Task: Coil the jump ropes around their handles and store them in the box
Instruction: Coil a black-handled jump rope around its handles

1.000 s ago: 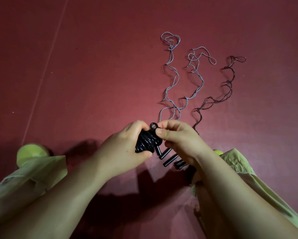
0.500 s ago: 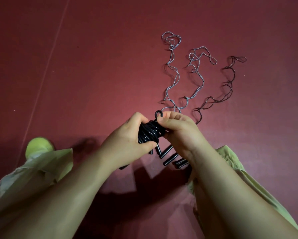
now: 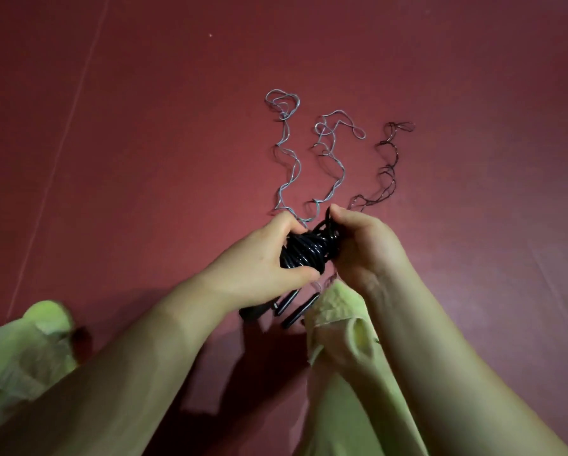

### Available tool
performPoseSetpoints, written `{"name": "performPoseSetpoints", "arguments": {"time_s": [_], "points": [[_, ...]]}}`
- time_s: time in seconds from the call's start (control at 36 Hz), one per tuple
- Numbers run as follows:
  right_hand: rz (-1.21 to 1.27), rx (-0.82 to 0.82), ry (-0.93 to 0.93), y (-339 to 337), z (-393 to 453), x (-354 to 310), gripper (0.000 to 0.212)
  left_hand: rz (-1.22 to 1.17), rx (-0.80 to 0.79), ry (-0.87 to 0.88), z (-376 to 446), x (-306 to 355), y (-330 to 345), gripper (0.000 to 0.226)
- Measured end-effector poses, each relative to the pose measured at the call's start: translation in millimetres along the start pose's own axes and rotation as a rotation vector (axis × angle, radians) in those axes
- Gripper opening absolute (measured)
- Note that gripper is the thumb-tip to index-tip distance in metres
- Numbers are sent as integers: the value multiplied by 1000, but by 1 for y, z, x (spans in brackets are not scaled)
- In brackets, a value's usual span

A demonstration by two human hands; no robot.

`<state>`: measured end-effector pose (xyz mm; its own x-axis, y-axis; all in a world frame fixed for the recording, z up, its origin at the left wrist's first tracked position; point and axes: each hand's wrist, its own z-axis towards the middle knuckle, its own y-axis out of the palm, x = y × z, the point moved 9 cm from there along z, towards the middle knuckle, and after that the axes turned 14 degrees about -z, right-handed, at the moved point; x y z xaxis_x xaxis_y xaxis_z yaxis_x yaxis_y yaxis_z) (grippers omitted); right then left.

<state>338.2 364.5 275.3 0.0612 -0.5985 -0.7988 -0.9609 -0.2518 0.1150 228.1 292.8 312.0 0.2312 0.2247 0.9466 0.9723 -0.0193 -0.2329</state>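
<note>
Dark red flooring fills the whole view, with a faint pale seam running diagonally from about 12 o'clock down toward 8 o'clock on its far left side. Near the centre, both hands meet around a coiled black jump rope, a glossy bundle of loops held just above the floor. The left hand comes in from 7 o'clock and grasps the bundle from its left side, fingers curled over the top and thumb tucked underneath. The right hand comes in from 5 o'clock, its fingers curled against the right side of the bundle and pinching a strand of black cord at its upper end. Just below the hands, toward 6 o'clock, several black handles lie on the floor side by side, partly hidden under the left wrist and a fold of pale green cloth. Beyond the hands, toward 12 o'clock, three uncoiled ropes stretch away in loose wavy lines: a grey rope on the left, a second grey rope just beside it, and a dark rope toward 1 o'clock, each ending in a small tangle of loops at its far end. Their near ends run in behind the hands, where they are hidden. Pale green trouser legs frame the bottom of the view at 8 o'clock and 5 o'clock.
</note>
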Motion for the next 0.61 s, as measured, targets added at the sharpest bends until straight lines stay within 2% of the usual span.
{"name": "performPoseSetpoints", "arguments": {"time_s": [0.17, 0.22, 0.31, 0.42, 0.44, 0.53, 0.61], "points": [[41, 268, -239, -126, -54, -44, 22, -48, -131, 61, 33, 62, 108, 43], [11, 304, -285, -170, -75, -46, 17, -56, -167, 79, 38, 77, 152, 43], [35, 316, -255, -230, -99, -33, 11, -76, -192, 91, 45, 90, 221, 41], [210, 419, -218, -314, -124, 2, 21, -72, -284, 56, 55, 91, 328, 43], [210, 447, -197, -318, -122, 10, 23, -75, -301, 44, 56, 85, 334, 42], [267, 603, -149, -387, -132, 57, 21, -32, -484, -20, 59, 67, 408, 43], [278, 705, -44, -436, -136, 116, 20, 73, -650, -119, 54, 29, 456, 56]]}}
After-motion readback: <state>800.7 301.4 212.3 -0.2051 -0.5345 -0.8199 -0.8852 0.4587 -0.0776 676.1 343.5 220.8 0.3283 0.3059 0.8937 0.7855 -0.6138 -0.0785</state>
